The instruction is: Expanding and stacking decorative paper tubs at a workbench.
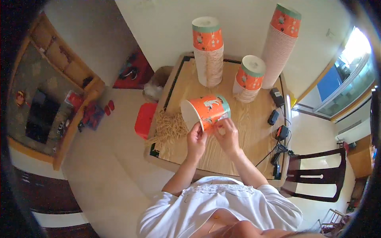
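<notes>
An orange paper cup (206, 110) with a green rim band lies on its side in the air above the wooden table (254, 135), white base toward the left. My left hand (196, 139) pinches its lower edge near the base. My right hand (226, 133) grips the rim side, fingers curled on the cup. A heap of thin tan strings (168, 129) lies on the table just left of my hands.
Three stacks of the same orange cups stand at the back: a tall stack (208, 51), a short stack (249, 79) and a leaning tall stack (281, 43). Black chargers and cables (278, 131) lie along the right edge. A dark wooden chair (317, 178) stands to the right.
</notes>
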Available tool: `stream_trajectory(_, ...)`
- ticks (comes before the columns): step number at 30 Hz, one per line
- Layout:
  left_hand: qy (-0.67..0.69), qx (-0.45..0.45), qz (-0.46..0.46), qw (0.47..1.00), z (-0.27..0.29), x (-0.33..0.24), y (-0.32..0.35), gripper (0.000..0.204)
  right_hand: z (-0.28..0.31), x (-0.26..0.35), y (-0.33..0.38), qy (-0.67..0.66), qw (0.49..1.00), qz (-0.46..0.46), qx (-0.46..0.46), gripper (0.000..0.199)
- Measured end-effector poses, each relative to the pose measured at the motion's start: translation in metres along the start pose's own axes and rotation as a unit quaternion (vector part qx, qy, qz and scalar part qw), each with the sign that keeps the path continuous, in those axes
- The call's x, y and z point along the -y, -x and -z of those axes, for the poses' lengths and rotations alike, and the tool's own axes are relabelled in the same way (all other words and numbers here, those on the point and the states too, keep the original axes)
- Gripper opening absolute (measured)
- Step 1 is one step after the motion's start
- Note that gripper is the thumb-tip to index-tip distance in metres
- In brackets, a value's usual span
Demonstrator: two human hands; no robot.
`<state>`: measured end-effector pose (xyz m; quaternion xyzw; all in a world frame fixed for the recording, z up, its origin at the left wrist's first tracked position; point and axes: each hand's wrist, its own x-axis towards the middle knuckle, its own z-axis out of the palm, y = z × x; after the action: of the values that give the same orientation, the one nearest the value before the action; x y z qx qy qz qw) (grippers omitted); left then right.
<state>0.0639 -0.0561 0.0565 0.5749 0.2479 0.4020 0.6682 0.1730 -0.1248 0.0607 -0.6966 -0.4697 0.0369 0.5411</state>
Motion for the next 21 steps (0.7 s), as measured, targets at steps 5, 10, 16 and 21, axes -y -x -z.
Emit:
stream_trajectory(5,0.025,-0.011,0.018,0.999,0.003,0.010,-0.002,0.040,0.000,-0.009,-0.018,0.132,0.983,0.061,-0.111,0.033)
stream_trajectory(10,0.126,-0.046,0.059,0.989,-0.001,0.004,-0.016,0.044,-0.012,-0.044,-0.008,-0.074,0.994,-0.081,-0.014,0.064)
stream_trajectory(16,0.096,-0.068,0.031,0.993,-0.002,0.001,-0.024,0.034,-0.003,-0.043,-0.014,-0.142,0.978,-0.152,-0.004,0.069)
stream_trajectory(21,0.041,-0.099,0.054,0.993,-0.012,-0.016,-0.016,0.021,0.023,-0.037,-0.018,0.127,0.978,0.086,-0.141,0.055)
